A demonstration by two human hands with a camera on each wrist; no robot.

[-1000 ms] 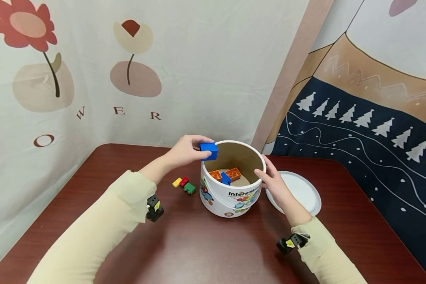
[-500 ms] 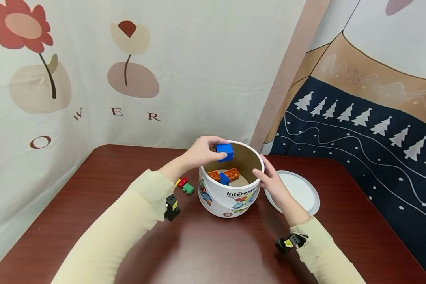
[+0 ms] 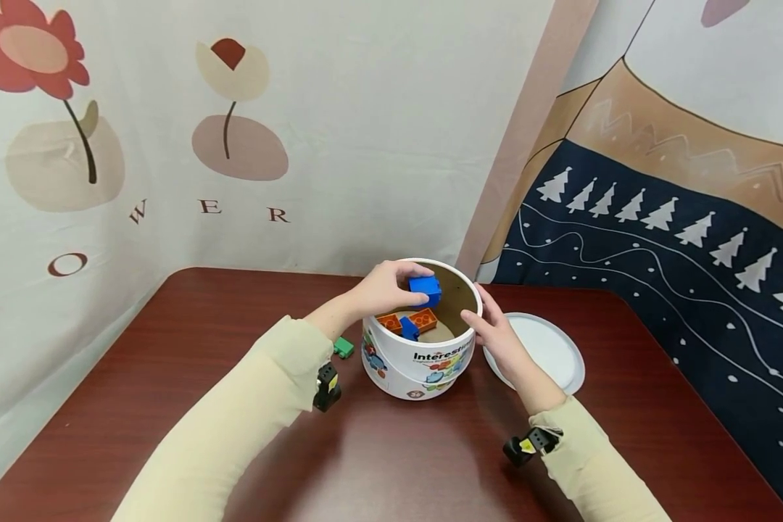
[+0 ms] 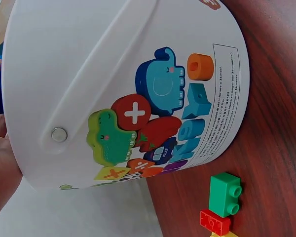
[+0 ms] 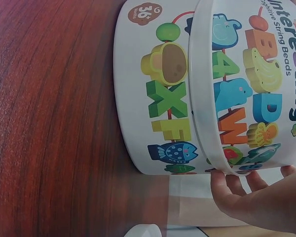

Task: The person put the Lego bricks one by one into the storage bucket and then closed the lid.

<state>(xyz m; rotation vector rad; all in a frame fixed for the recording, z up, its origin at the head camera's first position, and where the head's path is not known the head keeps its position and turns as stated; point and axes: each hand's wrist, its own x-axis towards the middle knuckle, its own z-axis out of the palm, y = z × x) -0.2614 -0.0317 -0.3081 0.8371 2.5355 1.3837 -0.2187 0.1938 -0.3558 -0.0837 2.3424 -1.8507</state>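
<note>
My left hand (image 3: 383, 288) pinches a blue toy brick (image 3: 425, 290) between thumb and fingers, over the mouth of a round white bucket (image 3: 412, 371). Two orange bricks (image 3: 423, 319) and a blue piece (image 3: 409, 328) lie on the bucket's floor. At the bucket's right side, my right hand (image 3: 501, 335) grips the rim, thumb on the near edge and fingers along the outer wall. The right wrist view shows those fingers (image 5: 232, 190) against the printed side. In the left wrist view the bucket wall hides most of the left hand (image 4: 2, 163) and its brick.
A white round lid (image 3: 551, 351) lies right of the bucket on the brown table (image 3: 431, 464). Left of the bucket sit a green brick (image 4: 224, 194), a red brick (image 4: 214, 222) and a yellow piece (image 4: 226, 235). A patterned cloth (image 3: 365, 145) hangs behind.
My left hand has carried the blue brick rightward from the bucket's left rim to over its opening, and slightly down. The right hand keeps its place on the rim.
</note>
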